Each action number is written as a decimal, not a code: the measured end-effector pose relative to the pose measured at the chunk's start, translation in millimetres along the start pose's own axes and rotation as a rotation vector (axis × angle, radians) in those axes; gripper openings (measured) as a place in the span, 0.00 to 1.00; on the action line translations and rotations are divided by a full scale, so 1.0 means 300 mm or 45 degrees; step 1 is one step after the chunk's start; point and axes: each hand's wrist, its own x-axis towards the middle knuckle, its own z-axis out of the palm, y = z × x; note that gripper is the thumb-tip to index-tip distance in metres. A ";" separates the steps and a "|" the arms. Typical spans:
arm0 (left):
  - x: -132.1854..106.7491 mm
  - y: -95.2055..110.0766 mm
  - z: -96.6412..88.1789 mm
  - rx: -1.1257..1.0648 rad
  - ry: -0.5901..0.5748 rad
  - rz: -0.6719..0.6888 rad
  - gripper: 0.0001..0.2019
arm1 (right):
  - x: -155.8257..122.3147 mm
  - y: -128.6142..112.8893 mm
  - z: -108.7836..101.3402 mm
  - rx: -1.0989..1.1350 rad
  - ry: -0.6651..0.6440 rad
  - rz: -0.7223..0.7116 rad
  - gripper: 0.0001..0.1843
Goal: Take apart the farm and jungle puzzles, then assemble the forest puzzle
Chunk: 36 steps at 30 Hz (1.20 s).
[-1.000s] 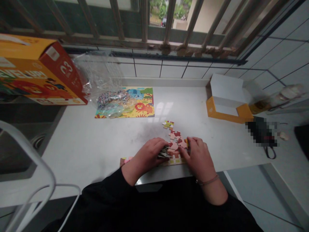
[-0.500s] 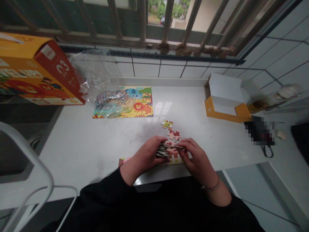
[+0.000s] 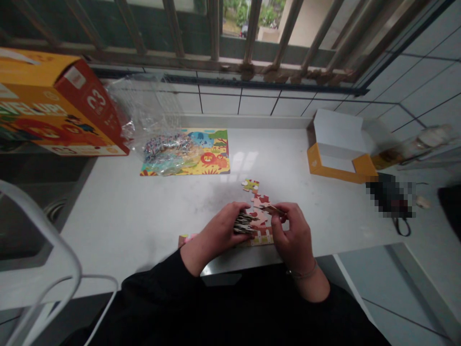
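My left hand is closed around a stack of puzzle pieces just above the white counter. My right hand pinches a single puzzle piece and holds it slightly lifted over the partly joined puzzle, a red, pink and yellow cluster near the counter's front edge. Both hands sit side by side over that cluster, hiding its lower part.
A colourful picture sheet lies at the back under a clear plastic bag of pieces. An orange puzzle box stands at the left, an open orange-and-white box at the right. A white chair frame is at lower left.
My right hand lifted off the joined pieces, took one piece from the stack in my left hand and now holds it raised. My left hand has barely moved.
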 end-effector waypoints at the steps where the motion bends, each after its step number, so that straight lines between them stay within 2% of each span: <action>1: 0.002 -0.001 -0.001 0.000 0.003 0.030 0.38 | 0.003 0.003 0.004 0.013 -0.014 -0.002 0.09; 3: 0.007 -0.002 -0.003 0.010 0.027 0.093 0.40 | 0.007 0.007 0.019 0.081 -0.128 -0.047 0.11; 5: 0.010 -0.001 -0.003 0.024 0.047 0.131 0.43 | 0.005 0.007 0.038 0.181 -0.312 -0.093 0.14; 8: 0.012 0.003 0.003 -0.010 0.032 0.115 0.42 | -0.015 -0.003 0.064 0.296 -0.497 -0.048 0.18; 11: 0.012 0.006 0.010 -0.063 0.016 0.051 0.36 | -0.049 -0.022 0.088 0.347 -0.475 0.042 0.23; 15: 0.014 0.008 0.014 -0.064 0.023 0.033 0.36 | -0.102 -0.063 0.139 0.378 -0.347 0.154 0.36; 18: 0.012 0.002 0.012 -0.083 0.000 0.066 0.36 | -0.129 -0.094 0.181 0.432 -0.395 0.192 0.45; 20: 0.007 -0.004 0.009 -0.088 0.001 0.056 0.38 | -0.128 -0.101 0.190 0.461 -0.416 0.171 0.47; 22: 0.002 -0.009 0.005 -0.068 -0.020 0.047 0.38 | -0.106 -0.088 0.177 0.432 -0.399 0.128 0.42; 24: -0.003 -0.011 -0.001 -0.022 -0.079 0.074 0.36 | -0.065 -0.056 0.147 0.316 -0.346 0.075 0.33; 26: -0.006 -0.009 -0.011 0.032 -0.139 0.124 0.32 | -0.016 -0.009 0.113 0.100 -0.278 0.036 0.27; 28: -0.007 -0.003 -0.023 0.081 -0.164 0.153 0.34 | 0.029 0.041 0.084 -0.174 -0.239 0.054 0.25; 31: -0.004 0.009 -0.041 0.174 -0.187 0.155 0.41 | 0.079 0.099 0.058 -0.436 -0.345 0.064 0.26; 36: -0.001 0.023 -0.064 0.305 -0.284 0.191 0.36 | 0.139 0.128 0.039 -0.431 -0.516 0.018 0.12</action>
